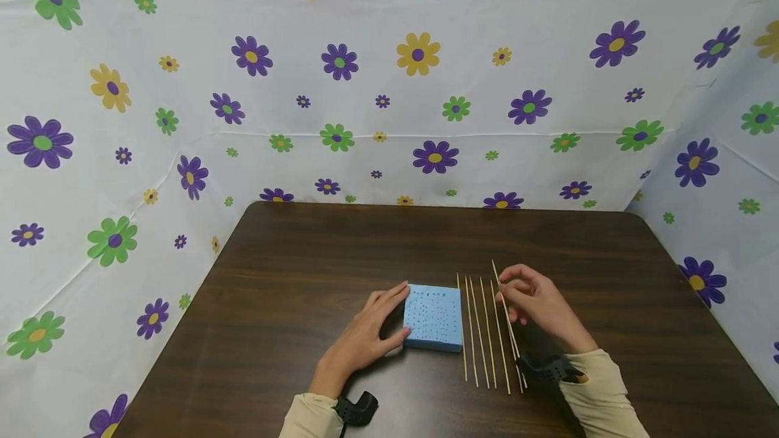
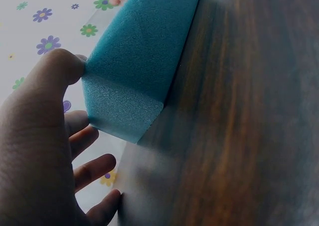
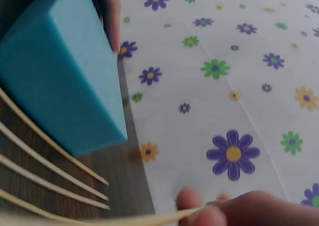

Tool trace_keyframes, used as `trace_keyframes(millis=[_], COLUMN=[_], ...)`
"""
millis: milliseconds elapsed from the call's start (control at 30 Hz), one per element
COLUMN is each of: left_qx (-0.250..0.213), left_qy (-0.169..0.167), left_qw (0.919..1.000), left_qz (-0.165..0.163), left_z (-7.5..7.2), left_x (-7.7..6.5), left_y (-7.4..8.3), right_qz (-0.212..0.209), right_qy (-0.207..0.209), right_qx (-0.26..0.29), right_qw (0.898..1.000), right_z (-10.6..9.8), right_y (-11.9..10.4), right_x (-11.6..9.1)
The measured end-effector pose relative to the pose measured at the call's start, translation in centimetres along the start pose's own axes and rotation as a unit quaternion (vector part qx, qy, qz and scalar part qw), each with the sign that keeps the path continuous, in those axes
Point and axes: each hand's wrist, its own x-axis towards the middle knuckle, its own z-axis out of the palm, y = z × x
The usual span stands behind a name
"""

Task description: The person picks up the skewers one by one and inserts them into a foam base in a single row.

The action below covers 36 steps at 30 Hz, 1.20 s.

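Note:
A light-blue foam block (image 1: 433, 316), its top dotted with small holes, lies on the table. My left hand (image 1: 364, 335) rests at its left side, the fingertips at the far corner and the thumb by the near one; the fingers look fairly straight in the left wrist view. To the right of the block, my right hand (image 1: 538, 303) pinches a thin wooden skewer (image 1: 504, 299) between thumb and fingers. Several more skewers (image 1: 488, 333) lie roughly side by side between the block and that hand. In the right wrist view, the pinching fingertips (image 3: 207, 217) show at the bottom edge.
The dark wood-grain table (image 1: 292, 255) extends around the block on all sides. A white cloth with printed flowers (image 1: 377, 73) hangs behind it and along both sides. Each wrist wears a black camera mount (image 1: 358, 409).

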Motion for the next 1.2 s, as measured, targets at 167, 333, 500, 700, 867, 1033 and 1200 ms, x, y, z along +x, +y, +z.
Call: trace_keyframes(millis=[167,333,500,700,867,1033,1200], left_qx=[0.002,0.001,0.001,0.006,0.016,0.018,0.02], left_qy=[0.004,0.006,0.003,0.003,0.001,0.005,0.015], left_qw=[1.0,1.0,1.0,1.0,0.9999,0.9998,0.9997], left_qz=[0.002,0.003,0.003,-0.002,-0.002,0.0,-0.001], left_z=[0.0,0.0,-0.1,0.0,0.1,0.2,0.1], left_x=[0.0,0.1,0.1,0.0,0.1,0.1,0.1], left_y=[0.0,0.0,0.0,0.1,0.1,0.0,0.1], right_qz=[-0.071,-0.096,-0.089,-0.111,-0.127,-0.122,-0.127], right_qy=[0.004,0.005,0.014,0.026,0.045,0.05,0.061], right_qx=[-0.01,0.005,0.017,0.008,-0.02,-0.048,-0.059], right_qw=[0.997,0.995,0.996,0.993,0.991,0.99,0.988], right_z=[1.1,2.3,3.7,5.3,6.6,7.6,8.4], right_y=[-0.2,-0.6,-1.3,-2.5,-3.1,-3.5,-4.0], right_x=[0.3,0.7,1.1,2.2,2.9,3.4,3.8])
